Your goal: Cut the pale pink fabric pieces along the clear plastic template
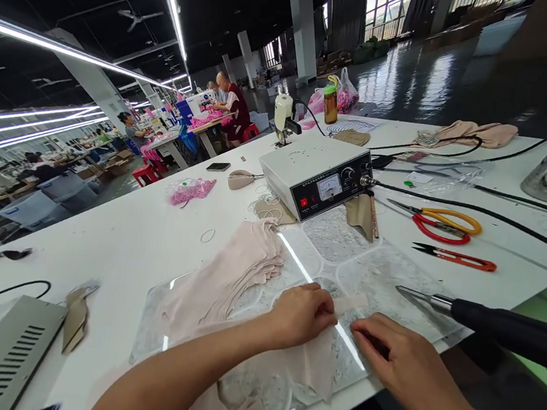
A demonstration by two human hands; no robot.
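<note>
My left hand is closed in a pinch at the edge of a thin pale pink fabric piece, which lies on a clear plastic sheet. A short pale strip sticks out to the right from beside its fingertips. Just right of the strip, my right hand hovers low over the sheet with its fingers curled together; whatever they hold, if anything, is hidden. Left of my left hand lies a fanned stack of pale pink fabric pieces. A black-handled tool with a pointed metal tip reaches in from the right.
Behind the sheet stands a control box with a dial and cables. Yellow-and-red-handled scissors and orange thread snips lie at right. A grey vented box occupies the near left. People work at far tables.
</note>
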